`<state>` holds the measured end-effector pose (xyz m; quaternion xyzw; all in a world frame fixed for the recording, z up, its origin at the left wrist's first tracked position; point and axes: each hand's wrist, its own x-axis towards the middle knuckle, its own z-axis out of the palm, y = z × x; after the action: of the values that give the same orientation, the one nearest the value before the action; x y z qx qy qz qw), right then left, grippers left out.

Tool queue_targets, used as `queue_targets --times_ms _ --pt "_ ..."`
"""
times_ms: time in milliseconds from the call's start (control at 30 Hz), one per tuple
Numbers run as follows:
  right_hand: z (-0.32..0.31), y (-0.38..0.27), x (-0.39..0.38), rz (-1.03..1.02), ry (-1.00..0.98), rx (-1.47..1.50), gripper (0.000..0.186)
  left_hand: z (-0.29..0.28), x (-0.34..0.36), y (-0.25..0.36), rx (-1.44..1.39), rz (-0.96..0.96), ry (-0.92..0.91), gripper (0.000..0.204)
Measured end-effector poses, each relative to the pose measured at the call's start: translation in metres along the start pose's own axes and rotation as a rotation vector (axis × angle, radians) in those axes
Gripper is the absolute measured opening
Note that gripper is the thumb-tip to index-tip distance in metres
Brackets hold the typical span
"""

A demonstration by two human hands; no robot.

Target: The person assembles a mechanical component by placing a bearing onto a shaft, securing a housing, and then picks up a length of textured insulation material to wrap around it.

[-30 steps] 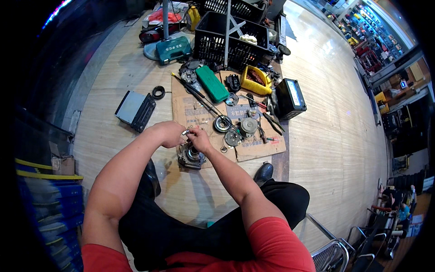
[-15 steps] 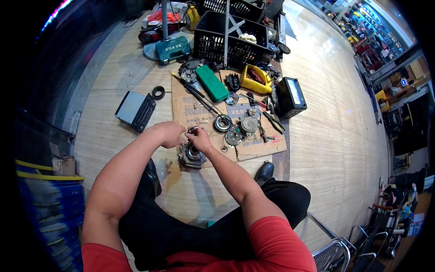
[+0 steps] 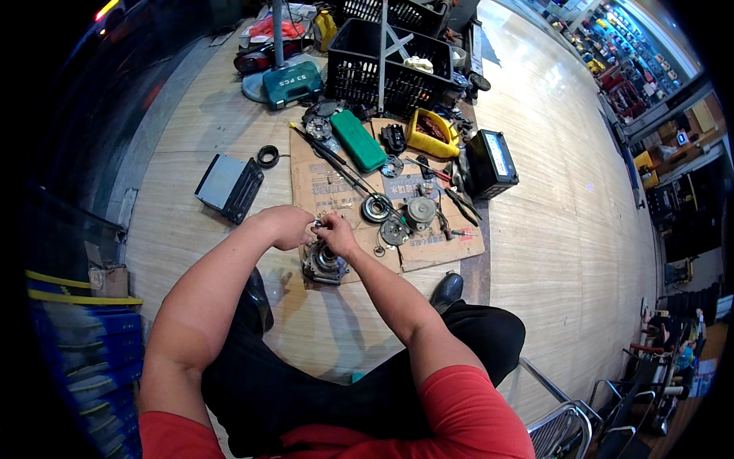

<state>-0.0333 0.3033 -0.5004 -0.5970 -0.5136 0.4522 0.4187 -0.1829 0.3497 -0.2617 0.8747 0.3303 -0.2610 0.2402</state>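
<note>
Flattened cardboard [image 3: 375,265] carries a metal housing [image 3: 325,269] at its near edge; above, our right hand [image 3: 336,233] has fingers pinching a small silvery piece [image 3: 316,223] beside our left hand [image 3: 287,228], whose grip we cannot tell.

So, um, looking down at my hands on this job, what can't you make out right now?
All in the head view:
- Small piece between the left hand and right hand: tiny, partly covered by fingers; its shape is unclear.
- Metal housing: upper part hidden by the right hand.
- Black crate: its front wall hides the bottom.
- Blue stack: cut off by the dark fisheye rim.
</note>
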Motion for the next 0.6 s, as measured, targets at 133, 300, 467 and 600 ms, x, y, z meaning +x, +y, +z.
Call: queue_targets --times_ms 133,300,467,600 --pt "0.008 -0.02 -0.007 0.023 -0.065 0.141 0.018 0.003 -0.007 -0.005 -0.009 -0.042 -0.023 0.051" --pt "0.004 -0.012 -0.006 -0.052 -0.001 0.086 0.018 -0.001 -0.005 -0.002 -0.003 -0.023 0.006 0.051" --pt "-0.008 -0.007 0.007 -0.03 -0.044 -0.037 0.017 0.0 -0.007 -0.004 -0.017 -0.019 0.034 0.052" --pt "-0.03 -0.007 0.019 -0.063 0.056 0.028 0.016 -0.002 -0.009 -0.002 -0.027 -0.018 0.056 0.052"
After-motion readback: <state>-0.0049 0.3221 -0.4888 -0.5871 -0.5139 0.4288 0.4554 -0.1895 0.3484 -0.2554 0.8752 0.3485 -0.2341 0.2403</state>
